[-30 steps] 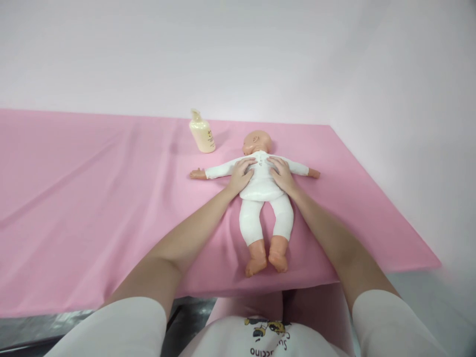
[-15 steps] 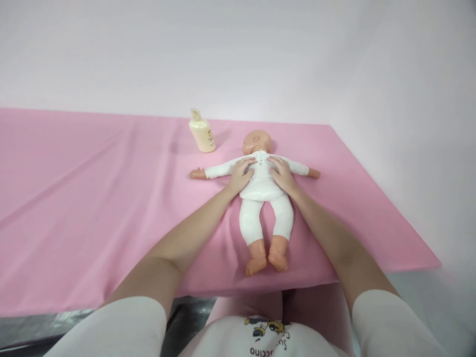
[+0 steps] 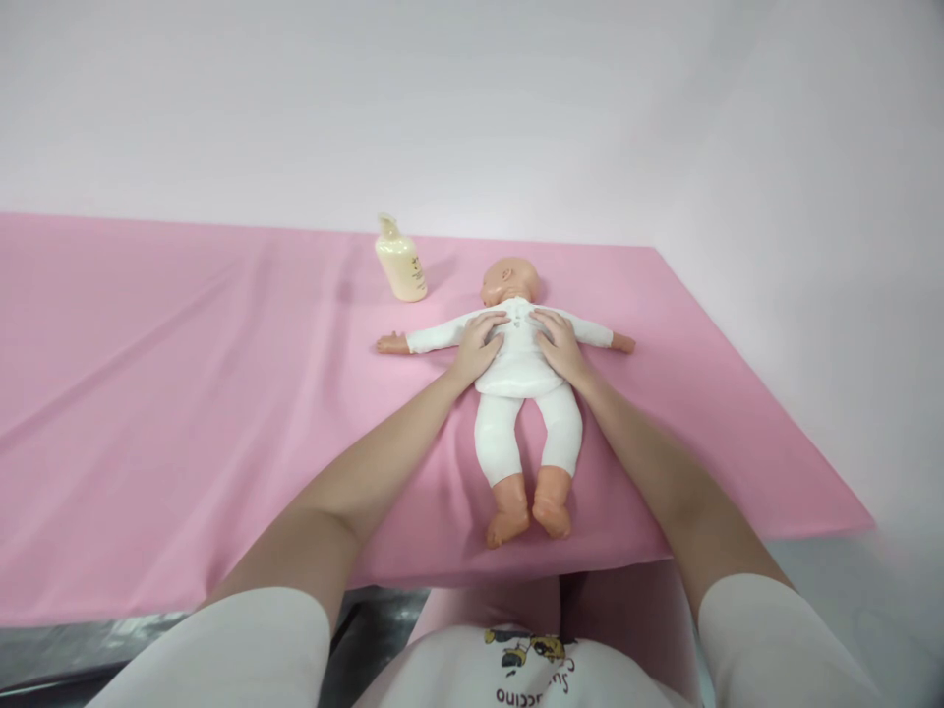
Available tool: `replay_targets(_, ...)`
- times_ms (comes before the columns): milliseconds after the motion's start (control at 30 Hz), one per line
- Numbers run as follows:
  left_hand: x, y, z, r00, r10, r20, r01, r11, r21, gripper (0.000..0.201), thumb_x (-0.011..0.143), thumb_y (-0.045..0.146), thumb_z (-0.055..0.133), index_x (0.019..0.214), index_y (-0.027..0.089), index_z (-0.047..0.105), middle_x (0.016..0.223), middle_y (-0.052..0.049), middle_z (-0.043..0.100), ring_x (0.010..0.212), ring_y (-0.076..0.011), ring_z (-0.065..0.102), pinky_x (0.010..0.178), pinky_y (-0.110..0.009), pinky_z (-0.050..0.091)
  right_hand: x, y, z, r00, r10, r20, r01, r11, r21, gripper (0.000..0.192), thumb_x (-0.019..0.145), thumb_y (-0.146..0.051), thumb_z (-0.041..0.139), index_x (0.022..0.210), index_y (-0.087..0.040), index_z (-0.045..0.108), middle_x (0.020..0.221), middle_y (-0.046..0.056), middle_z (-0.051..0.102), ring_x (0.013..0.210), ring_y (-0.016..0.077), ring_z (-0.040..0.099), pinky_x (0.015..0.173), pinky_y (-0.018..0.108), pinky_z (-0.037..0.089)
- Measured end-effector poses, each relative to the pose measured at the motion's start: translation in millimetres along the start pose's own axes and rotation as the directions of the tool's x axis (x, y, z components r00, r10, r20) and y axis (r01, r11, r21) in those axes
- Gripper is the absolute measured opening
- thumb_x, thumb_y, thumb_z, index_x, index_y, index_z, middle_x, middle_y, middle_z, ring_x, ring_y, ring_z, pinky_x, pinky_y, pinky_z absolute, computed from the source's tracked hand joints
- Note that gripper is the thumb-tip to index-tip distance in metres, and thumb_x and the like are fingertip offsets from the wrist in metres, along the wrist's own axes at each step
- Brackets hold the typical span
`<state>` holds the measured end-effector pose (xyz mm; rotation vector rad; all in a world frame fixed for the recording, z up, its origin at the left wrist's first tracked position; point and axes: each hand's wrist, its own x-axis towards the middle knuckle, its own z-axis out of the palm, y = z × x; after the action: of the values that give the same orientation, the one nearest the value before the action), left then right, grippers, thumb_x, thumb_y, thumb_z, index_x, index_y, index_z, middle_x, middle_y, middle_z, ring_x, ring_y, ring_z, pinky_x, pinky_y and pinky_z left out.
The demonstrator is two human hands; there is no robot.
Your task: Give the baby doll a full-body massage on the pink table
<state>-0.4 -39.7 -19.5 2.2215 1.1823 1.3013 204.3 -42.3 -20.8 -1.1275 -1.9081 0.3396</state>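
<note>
Two hands, left hand (image 3: 479, 346) and right hand (image 3: 559, 346), rest flat and open on the doll (image 3: 520, 379), unmoved from a second ago; bottle (image 3: 400, 261) stands nearby on the pink bench (image 3: 184, 393).

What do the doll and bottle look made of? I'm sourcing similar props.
Doll: head and feet look like smooth matte plastic or vinyl; its white suit looks like soft knit cloth. Bottle: cream, faintly glossy, probably plastic.

Upside-down dark lettering is showing on the person's white shirt (image 3: 516, 678), just below a small cartoon print; only a fragment like "uccino" is reading clearly. The cream bottle (image 3: 402, 264), standing beyond the shirt, is carrying a small mark too tiny to read.
</note>
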Motion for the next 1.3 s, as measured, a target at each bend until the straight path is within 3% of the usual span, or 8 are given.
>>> replay_targets(1300, 0.7, -4.1, 1.7, 1.0, 0.015, -0.009, -0.015, 1.0, -0.009, 0.028, 0.084, 0.024, 0.05, 0.108, 0.022, 0.064, 0.126, -0.006, 0.063, 0.121, -0.0227, 0.055, 0.109, -0.045, 0.037, 0.0, 0.3, 0.8, 1.0, -0.018, -0.021, 0.018, 1.0, -0.003, 0.039, 0.087, -0.022, 0.047, 0.123, -0.021, 0.061, 0.133, 0.008, 0.058, 0.127, 0.0231, 0.049, 0.114, 0.043, 0.033)
